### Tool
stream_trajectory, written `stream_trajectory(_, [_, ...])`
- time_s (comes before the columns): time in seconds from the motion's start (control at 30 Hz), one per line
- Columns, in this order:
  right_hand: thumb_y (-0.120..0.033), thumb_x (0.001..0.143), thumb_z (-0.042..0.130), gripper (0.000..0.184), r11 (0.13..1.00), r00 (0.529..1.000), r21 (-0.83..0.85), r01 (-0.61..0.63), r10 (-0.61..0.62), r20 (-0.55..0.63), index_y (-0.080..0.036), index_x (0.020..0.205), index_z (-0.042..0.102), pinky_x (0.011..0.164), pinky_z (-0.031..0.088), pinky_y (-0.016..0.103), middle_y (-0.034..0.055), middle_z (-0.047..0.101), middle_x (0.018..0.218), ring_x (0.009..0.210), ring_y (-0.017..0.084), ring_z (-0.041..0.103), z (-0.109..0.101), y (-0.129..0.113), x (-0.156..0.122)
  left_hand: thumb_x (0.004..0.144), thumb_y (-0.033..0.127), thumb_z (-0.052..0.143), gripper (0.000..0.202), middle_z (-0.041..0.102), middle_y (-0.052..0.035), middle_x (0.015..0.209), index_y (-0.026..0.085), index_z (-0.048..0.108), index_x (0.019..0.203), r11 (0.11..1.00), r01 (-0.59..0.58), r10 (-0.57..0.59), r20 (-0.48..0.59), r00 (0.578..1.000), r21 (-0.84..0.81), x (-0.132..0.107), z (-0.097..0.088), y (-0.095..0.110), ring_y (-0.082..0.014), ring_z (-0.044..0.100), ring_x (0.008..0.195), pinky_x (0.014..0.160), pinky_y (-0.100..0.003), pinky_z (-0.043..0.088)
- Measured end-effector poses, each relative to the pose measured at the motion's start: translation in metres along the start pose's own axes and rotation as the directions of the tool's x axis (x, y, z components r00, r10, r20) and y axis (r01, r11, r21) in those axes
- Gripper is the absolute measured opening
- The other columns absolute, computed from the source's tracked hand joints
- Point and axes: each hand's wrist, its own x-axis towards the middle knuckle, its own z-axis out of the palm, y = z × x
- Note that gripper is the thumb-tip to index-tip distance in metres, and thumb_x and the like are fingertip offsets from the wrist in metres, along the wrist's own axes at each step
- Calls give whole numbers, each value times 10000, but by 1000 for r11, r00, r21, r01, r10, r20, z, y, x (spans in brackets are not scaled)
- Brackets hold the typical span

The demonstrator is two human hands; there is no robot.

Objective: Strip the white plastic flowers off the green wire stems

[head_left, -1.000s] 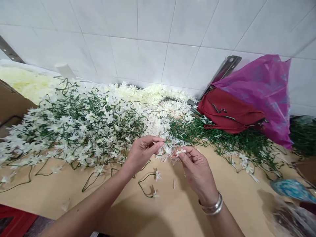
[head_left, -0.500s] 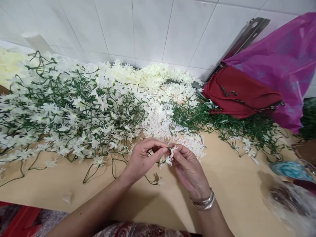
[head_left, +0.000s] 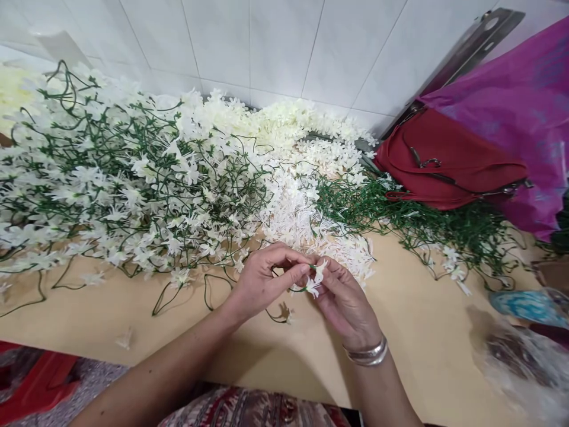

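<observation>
My left hand (head_left: 262, 281) pinches a thin green wire stem (head_left: 299, 289) low in the middle of the view, fingers closed round it. My right hand (head_left: 344, 299), with a silver bangle at the wrist, pinches a small white artificial flower (head_left: 315, 283) against the stem's tip. Both hands meet just above the tan tabletop (head_left: 427, 332). Right behind them lies a heap of loose white flower heads (head_left: 306, 222). A big pile of finished green stems with white flowers (head_left: 120, 184) spreads across the left.
A red bag (head_left: 448, 163) and a purple plastic bag (head_left: 515, 112) lie at the right against the white tiled wall. Bare green stems (head_left: 444, 228) are heaped in front of them. Clear plastic bags (head_left: 524, 362) sit at the lower right. A red stool (head_left: 35, 385) shows at the lower left.
My hands have come together: the right hand's flower now meets the stem held in the left. The view has tilted down and closer to the table.
</observation>
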Motion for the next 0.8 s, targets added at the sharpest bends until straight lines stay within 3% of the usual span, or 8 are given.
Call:
stream_trajectory(0.13, [-298, 706, 939, 197, 999, 999, 37, -27, 25, 33, -206, 751, 771, 723, 539, 197, -18, 727, 774, 723, 96, 654, -1, -2, -2, 958, 244, 678, 131, 737, -61, 820, 134, 749, 964, 997, 13, -11, 28, 1000, -78, 0, 0, 0, -126, 713, 681, 656, -244, 594])
stream_trajectory(0.8, [-355, 740, 910, 220, 994, 998, -92, -56, 55, -9, -214, 765, 742, 676, 485, 214, -7, 699, 716, 724, 127, 637, -8, 2, -1, 989, 220, 642, 116, 693, -30, 804, 145, 706, 927, 1000, -19, 20, 81, 996, -15, 1, 0, -12, -99, 700, 671, 661, -219, 586])
